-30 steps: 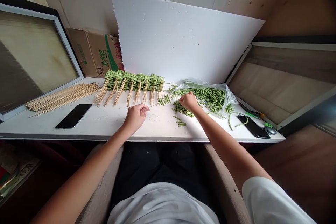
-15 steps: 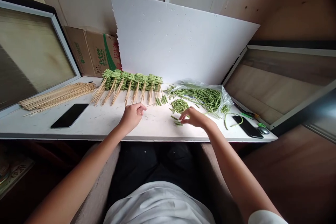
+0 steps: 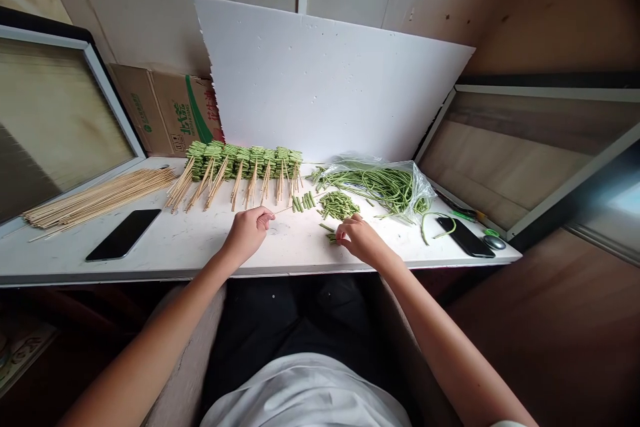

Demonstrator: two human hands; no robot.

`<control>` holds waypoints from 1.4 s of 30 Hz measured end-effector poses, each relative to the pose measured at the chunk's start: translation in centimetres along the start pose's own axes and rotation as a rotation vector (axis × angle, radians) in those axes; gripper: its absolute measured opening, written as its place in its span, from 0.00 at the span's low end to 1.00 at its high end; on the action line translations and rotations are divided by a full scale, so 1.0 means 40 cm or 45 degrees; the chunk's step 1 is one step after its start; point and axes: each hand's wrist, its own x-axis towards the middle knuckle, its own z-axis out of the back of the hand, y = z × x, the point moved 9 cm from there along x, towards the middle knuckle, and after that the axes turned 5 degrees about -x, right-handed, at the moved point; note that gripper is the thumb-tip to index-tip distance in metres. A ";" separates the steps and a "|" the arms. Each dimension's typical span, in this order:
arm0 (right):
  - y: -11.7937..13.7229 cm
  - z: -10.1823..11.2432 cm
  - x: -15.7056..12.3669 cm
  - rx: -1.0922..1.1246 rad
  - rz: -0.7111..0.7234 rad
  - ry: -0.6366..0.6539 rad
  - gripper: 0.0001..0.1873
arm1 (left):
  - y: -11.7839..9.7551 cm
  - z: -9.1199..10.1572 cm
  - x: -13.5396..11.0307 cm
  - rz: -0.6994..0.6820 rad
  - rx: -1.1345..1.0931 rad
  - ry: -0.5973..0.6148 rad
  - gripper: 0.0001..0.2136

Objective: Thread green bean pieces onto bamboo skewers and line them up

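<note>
My left hand (image 3: 249,230) is closed round the bare end of a thin wooden skewer (image 3: 284,210). Several short pieces of green bean (image 3: 303,201) are threaded crosswise on its far end, just above the table. With fingers bent and the tips together, my right hand (image 3: 361,240) is at a few loose cut bean pieces (image 3: 329,229) near the table's front. Its fingertips pinch at one of these pieces, partly hidden by the fingers. Behind that hand lies a small heap of cut bean pieces (image 3: 338,204).
Finished bean skewers (image 3: 245,163) lie stacked in a row at the back. Bare skewers (image 3: 100,200) and a phone (image 3: 124,235) are on the left. A plastic bag of long beans (image 3: 380,183), another phone (image 3: 467,238) and a mouse (image 3: 495,241) lie right. A white board (image 3: 325,87) stands behind.
My right hand has lowered onto the loose bean pieces and its fingers have closed there. The left hand still holds the skewer. The whole view has shifted slightly.
</note>
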 end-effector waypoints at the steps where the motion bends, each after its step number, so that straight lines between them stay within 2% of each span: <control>1: 0.002 -0.001 -0.001 -0.002 -0.004 0.005 0.05 | 0.000 -0.002 -0.001 0.006 0.001 0.006 0.14; 10: -0.012 -0.015 0.000 0.104 -0.016 0.027 0.06 | -0.017 -0.016 -0.008 -0.023 0.010 0.046 0.14; 16: -0.032 -0.034 0.004 0.078 -0.077 0.022 0.06 | -0.022 -0.021 -0.010 -0.037 0.013 0.055 0.14; 32: -0.002 -0.028 -0.006 -0.031 -0.141 -0.009 0.13 | -0.030 -0.029 -0.015 -0.038 0.010 0.078 0.13; 36: -0.002 -0.034 -0.006 -0.035 -0.136 -0.006 0.10 | -0.035 -0.027 -0.016 -0.051 0.007 0.077 0.13; 39: -0.003 -0.030 -0.004 -0.020 -0.147 -0.049 0.09 | -0.034 -0.026 -0.015 -0.053 0.012 0.075 0.13; 42: -0.010 -0.005 0.000 0.112 -0.155 -0.178 0.10 | -0.033 -0.025 -0.014 -0.050 0.021 0.071 0.13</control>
